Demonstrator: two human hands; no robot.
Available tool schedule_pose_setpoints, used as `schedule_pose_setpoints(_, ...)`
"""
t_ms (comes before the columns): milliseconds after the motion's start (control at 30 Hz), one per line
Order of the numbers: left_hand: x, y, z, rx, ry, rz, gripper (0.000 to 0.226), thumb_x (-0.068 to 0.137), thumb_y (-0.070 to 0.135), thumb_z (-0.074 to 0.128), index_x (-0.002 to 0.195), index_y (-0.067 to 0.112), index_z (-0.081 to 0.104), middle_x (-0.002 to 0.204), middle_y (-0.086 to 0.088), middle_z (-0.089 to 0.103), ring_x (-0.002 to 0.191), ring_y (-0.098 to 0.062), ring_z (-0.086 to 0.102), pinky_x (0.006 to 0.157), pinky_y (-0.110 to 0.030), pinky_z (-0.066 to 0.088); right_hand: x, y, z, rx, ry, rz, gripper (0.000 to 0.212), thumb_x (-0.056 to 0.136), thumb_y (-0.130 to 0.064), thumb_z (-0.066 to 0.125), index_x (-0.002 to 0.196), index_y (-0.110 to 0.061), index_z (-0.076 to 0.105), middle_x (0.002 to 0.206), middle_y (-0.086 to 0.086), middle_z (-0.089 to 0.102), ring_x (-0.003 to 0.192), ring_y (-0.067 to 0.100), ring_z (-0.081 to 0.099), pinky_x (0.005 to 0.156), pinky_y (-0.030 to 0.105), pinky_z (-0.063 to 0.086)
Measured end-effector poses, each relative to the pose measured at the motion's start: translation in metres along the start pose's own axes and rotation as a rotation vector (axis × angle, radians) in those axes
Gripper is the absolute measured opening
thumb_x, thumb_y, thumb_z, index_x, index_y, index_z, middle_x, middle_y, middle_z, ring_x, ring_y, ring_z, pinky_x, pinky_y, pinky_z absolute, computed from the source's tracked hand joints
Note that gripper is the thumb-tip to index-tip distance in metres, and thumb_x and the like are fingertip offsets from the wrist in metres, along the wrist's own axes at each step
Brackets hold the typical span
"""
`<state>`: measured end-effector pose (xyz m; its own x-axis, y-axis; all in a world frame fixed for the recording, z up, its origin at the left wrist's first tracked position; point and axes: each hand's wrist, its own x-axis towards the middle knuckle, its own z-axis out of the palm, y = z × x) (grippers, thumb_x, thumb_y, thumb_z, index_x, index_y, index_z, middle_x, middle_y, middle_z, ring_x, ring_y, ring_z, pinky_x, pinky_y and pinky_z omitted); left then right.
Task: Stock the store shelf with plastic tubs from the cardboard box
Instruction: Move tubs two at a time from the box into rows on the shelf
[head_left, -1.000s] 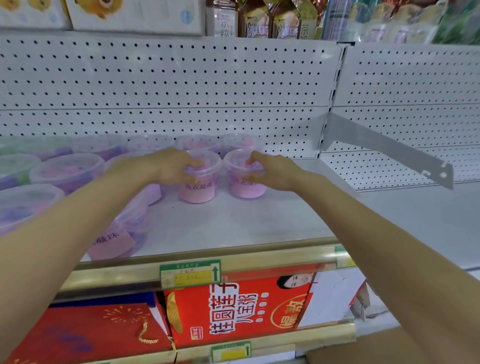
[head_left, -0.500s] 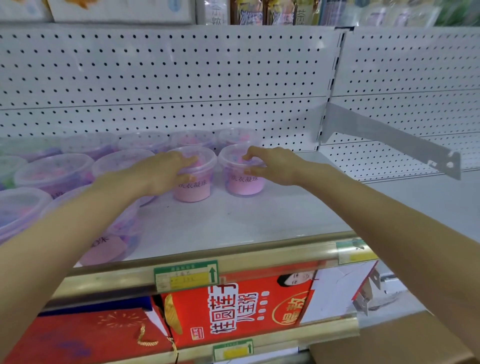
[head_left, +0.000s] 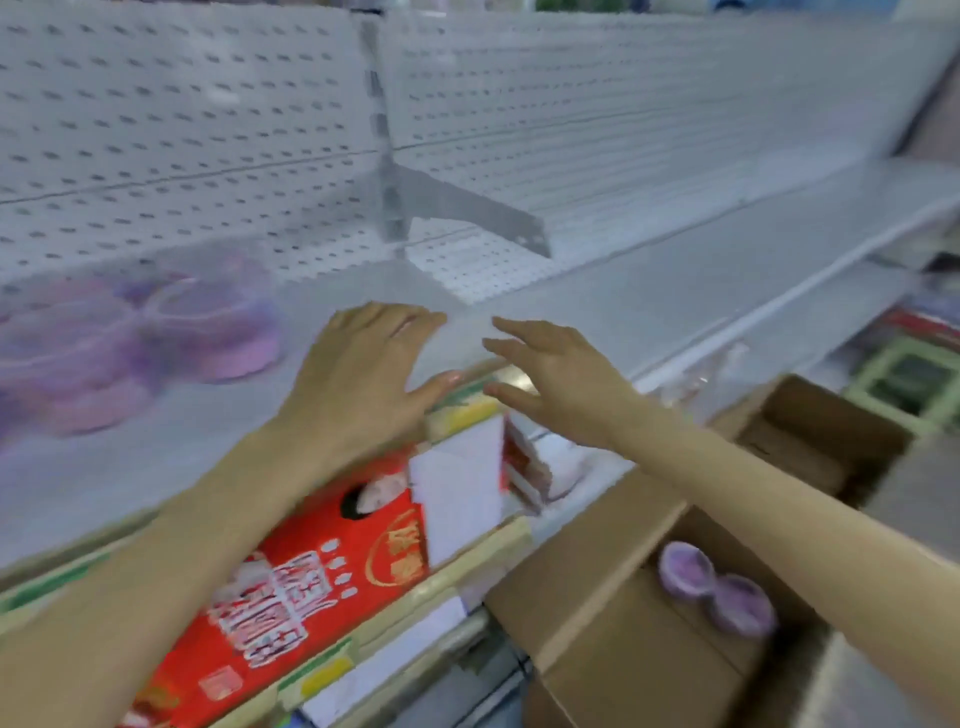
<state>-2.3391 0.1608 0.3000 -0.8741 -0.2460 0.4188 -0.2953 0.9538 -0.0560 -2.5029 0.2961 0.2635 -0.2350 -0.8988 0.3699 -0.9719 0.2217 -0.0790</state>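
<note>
Let go of the clear round plastic tubs of pink stuff (head_left: 218, 332), now standing on the white metal shelf (head_left: 675, 291), with left hand (head_left: 363, 374) and right hand (head_left: 561, 379) empty, fingers wide, likely off to the brown cardboard box (head_left: 587, 587) for more small purple tubs (head_left: 685, 569).

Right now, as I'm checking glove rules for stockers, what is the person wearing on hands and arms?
Nothing visible: the left hand and right hand are ungloved, and no sleeve, watch or bracelet shows along the arms. Blur hides any ring.
</note>
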Motion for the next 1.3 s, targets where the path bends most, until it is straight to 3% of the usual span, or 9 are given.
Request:
schedule_pose_setpoints(200, 0.016, 0.128, 0.098, -0.262, -0.168, 0.178, 0.053, 0.079, 0.054, 0.042, 0.111, 0.018, 0.063, 0.105, -0.002, 0.069, 0.094, -0.025, 0.066, 0.082, -0.032, 0.047, -0.161, 0.082, 0.030, 0.013, -0.184, 0.466, 0.068, 0.083, -0.059, 0.026, 0.125, -0.016, 0.058, 0.136, 0.006, 0.053, 0.121, 0.029, 0.052, 0.099, 0.042, 0.042)
schedule_pose_setpoints(333, 0.013, 0.193, 0.168, -0.373, -0.334, 0.177, 0.057, 0.084, 0.058, 0.036, 0.117, 0.019, 0.060, 0.109, 0.000, 0.068, 0.096, -0.025, 0.065, 0.077, -0.033, 0.054, -0.251, 0.129, 0.059, 0.188, -0.275, 0.828, 0.048, 0.094, -0.050, 0.039, 0.132, -0.023, 0.049, 0.140, -0.001, 0.046, 0.125, 0.021, 0.044, 0.104, 0.038, 0.036)
schedule_pose_setpoints(467, 0.006, 0.242, 0.244, -0.480, -0.547, 0.007, 0.055, 0.090, 0.057, 0.038, 0.138, 0.030, 0.038, 0.137, 0.008, 0.049, 0.123, -0.016, 0.048, 0.095, -0.035, 0.043, -0.313, 0.168, 0.101, 0.541, -0.216, 1.199, 0.041, 0.093, -0.048, 0.044, 0.115, -0.018, 0.061, 0.110, -0.001, 0.063, 0.104, 0.018, 0.057, 0.093, 0.035, 0.043)
schedule_pose_setpoints(667, -0.002, 0.280, 0.333, -0.578, -0.814, -0.255, 0.054, 0.088, 0.057, 0.040, 0.135, 0.031, 0.040, 0.126, 0.008, 0.056, 0.112, -0.014, 0.055, 0.092, -0.037, 0.046, -0.368, 0.226, 0.187, 0.914, -0.248, 1.543, 0.055, 0.089, -0.054, 0.046, 0.128, -0.016, 0.054, 0.123, -0.002, 0.060, 0.112, 0.016, 0.054, 0.097, 0.030, 0.040)
schedule_pose_setpoints(833, 0.002, 0.320, 0.418, -0.690, -0.938, -0.535, 0.050, 0.088, 0.051, 0.049, 0.128, 0.022, 0.049, 0.111, 0.001, 0.064, 0.099, -0.018, 0.060, 0.088, -0.036, 0.046, -0.393, 0.278, 0.255, 1.191, -0.173, 1.828, 0.051, 0.089, -0.046, 0.053, 0.127, -0.011, 0.052, 0.110, 0.001, 0.061, 0.103, 0.018, 0.059, 0.098, 0.039, 0.047)
schedule_pose_setpoints(933, -0.011, 0.347, 0.483, -0.760, -0.988, -0.738, 0.061, 0.079, 0.066, 0.046, 0.123, 0.024, 0.051, 0.105, -0.001, 0.068, 0.096, -0.020, 0.063, 0.093, -0.043, 0.046, -0.412, 0.307, 0.297, 1.424, -0.119, 1.981, 0.050, 0.090, -0.041, 0.057, 0.129, -0.011, 0.045, 0.114, 0.009, 0.059, 0.103, 0.022, 0.060, 0.095, 0.038, 0.049)
schedule_pose_setpoints(1100, -0.023, 0.401, 0.569, -0.981, -1.035, -1.086, 0.047, 0.094, 0.035, 0.047, 0.134, 0.011, 0.038, 0.112, -0.011, 0.057, 0.093, -0.023, 0.057, 0.094, -0.039, 0.044, -0.436, 0.349, 0.376, 1.633, 0.077, 2.149, 0.063, 0.091, -0.036, 0.058, 0.141, -0.007, 0.033, 0.129, 0.017, 0.053, 0.098, 0.023, 0.059, 0.084, 0.034, 0.050)
schedule_pose_setpoints(1167, -0.022, 0.415, 0.597, -1.048, -0.999, -1.191, 0.047, 0.095, 0.032, 0.048, 0.135, 0.010, 0.037, 0.116, -0.017, 0.057, 0.092, -0.024, 0.058, 0.082, -0.034, 0.047, -0.444, 0.361, 0.405, 1.648, 0.186, 2.226, 0.065, 0.090, -0.034, 0.060, 0.142, -0.008, 0.032, 0.124, 0.015, 0.056, 0.098, 0.023, 0.060, 0.082, 0.034, 0.051)
schedule_pose_setpoints(1300, -0.020, 0.431, 0.648, -1.173, -0.927, -1.361, 0.062, 0.093, 0.039, 0.048, 0.145, 0.021, 0.018, 0.108, -0.010, 0.062, 0.095, -0.022, 0.063, 0.087, -0.037, 0.050, -0.454, 0.377, 0.449, 1.660, 0.355, 2.318, 0.060, 0.088, -0.032, 0.063, 0.138, -0.013, 0.037, 0.116, 0.013, 0.058, 0.099, 0.023, 0.061, 0.080, 0.036, 0.053)
